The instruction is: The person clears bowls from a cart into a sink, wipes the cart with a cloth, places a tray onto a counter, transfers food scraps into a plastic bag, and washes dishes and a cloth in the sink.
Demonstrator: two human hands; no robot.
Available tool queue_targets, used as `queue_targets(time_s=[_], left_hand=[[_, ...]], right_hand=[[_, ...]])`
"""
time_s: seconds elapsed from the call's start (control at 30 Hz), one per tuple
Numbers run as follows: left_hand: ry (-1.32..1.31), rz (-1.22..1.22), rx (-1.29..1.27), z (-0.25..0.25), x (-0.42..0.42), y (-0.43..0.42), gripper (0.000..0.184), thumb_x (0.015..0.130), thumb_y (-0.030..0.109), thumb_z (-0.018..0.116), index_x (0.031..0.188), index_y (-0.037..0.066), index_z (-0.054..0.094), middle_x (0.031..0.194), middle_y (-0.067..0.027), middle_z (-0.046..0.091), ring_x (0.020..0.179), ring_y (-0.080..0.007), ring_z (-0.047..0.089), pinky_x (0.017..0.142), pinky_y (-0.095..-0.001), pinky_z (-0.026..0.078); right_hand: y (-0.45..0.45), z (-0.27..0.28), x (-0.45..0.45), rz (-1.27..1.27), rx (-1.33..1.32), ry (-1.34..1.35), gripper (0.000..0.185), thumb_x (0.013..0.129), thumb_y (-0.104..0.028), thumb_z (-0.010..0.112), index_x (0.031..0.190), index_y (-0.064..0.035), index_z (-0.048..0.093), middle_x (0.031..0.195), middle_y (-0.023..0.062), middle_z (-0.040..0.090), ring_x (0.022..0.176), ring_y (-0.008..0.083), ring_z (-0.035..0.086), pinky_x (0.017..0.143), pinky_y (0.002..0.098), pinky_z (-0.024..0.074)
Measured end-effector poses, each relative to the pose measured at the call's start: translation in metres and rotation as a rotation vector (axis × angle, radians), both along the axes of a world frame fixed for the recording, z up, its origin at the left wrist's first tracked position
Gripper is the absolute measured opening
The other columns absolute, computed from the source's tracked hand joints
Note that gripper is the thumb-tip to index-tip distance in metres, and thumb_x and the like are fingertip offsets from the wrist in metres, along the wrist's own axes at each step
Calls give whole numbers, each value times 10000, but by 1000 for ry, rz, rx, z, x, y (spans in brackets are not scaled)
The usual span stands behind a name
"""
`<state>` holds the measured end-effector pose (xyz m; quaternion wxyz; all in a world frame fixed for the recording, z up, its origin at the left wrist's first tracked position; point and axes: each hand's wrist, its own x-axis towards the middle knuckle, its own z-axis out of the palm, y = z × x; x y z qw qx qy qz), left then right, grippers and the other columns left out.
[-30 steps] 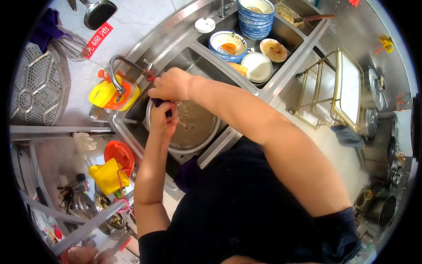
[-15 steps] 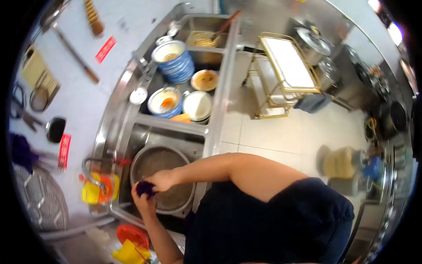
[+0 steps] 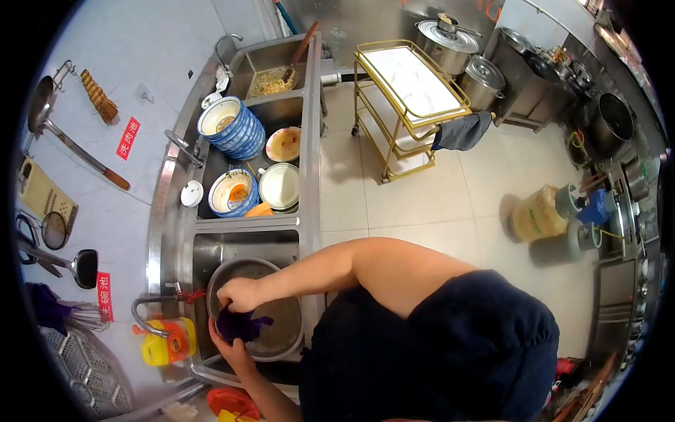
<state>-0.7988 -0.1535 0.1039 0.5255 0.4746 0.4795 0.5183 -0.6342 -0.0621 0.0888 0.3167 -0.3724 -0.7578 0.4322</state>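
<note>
A dark purple cloth (image 3: 238, 325) is held between my two hands over a round metal basin (image 3: 299, 323) of murky water. My right hand (image 3: 239, 294) grips the cloth from above, its fingers bent round the top. My left hand (image 3: 228, 346) holds the lower left side, thumb and fingers against the fabric. A loose end of the cloth sticks out to the right above the water. The basin stands in the nearest bay of a steel sink (image 3: 246, 243). Beside it is the curved faucet (image 3: 149, 309).
Stacked blue-and-white bowls (image 3: 235, 130) and white plates (image 3: 280, 186) fill the middle sink bay. A yellow bottle (image 3: 169, 342) stands left of the basin. Utensils such as a ladle (image 3: 77, 144) hang on the wall. A gold-framed trolley (image 3: 415, 84) stands across the floor.
The cloth was bunched small between my hands; now more of it shows, with a loose end out to the right. My head view has shifted, moving the surroundings in the picture.
</note>
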Motion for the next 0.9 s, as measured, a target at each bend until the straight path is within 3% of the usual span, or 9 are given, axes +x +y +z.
queue_targets(time_s=[0.07,0.2,0.3,0.43,0.57,0.63,0.73,0.87,0.9], left_hand=[[59,-16,-5,-12,-6,-3,737,648,-69,399,1368,40,289,1222,-127,443,1077,-223,488,929,-305,405],[89,-12,-112,-36,-19,-9,600,757,26,498,1334,40,333,1186,-104,489,1040,-208,525,863,-307,448],[296,9,-208,-60,-40,-10,464,818,61,495,1272,28,406,1147,-101,512,989,-174,535,768,-268,462],[435,-80,-606,-40,-34,-7,287,876,156,479,1131,29,512,1023,-120,578,854,-189,583,639,-293,491],[322,-154,-528,-20,-2,7,237,847,240,492,982,49,533,786,-95,609,613,-168,606,456,-266,452],[293,-205,-476,-6,22,17,204,836,216,486,939,45,528,747,-95,593,579,-172,584,438,-268,434],[263,-279,-416,16,50,23,157,818,179,476,873,39,521,689,-96,569,527,-178,551,411,-270,408],[231,-369,-343,56,71,16,111,794,131,463,786,31,511,612,-97,538,458,-186,508,375,-273,374],[216,-392,-319,70,76,17,104,788,119,460,765,29,508,593,-97,530,440,-188,497,367,-274,365]], right_hand=[[-1,17,5,-49,-137,184,195,686,-131,655,841,-16,625,852,164,641,851,312,611,736,381,471],[1,48,16,-88,-324,278,225,785,-159,617,960,-22,586,918,129,625,876,232,584,749,350,457],[4,66,10,-167,-329,465,203,767,-158,620,900,-6,604,890,180,624,872,297,595,739,367,460],[0,103,17,-118,1,299,208,802,-196,598,920,-26,572,856,148,606,839,289,584,744,363,455],[-56,128,31,217,103,242,241,793,-231,604,939,-40,583,903,151,602,883,309,578,774,369,454],[-81,91,39,76,611,38,273,790,-238,609,994,-57,601,989,160,589,947,309,564,831,365,444],[-79,88,48,-3,596,70,312,798,-255,609,1053,-76,604,1081,162,569,998,309,546,878,358,428],[-52,110,55,206,-22,126,327,847,-289,566,1074,-55,587,986,135,604,942,284,584,842,363,448],[-50,122,60,315,-460,263,333,869,-293,549,1095,-50,569,907,102,603,839,231,620,676,364,524]])
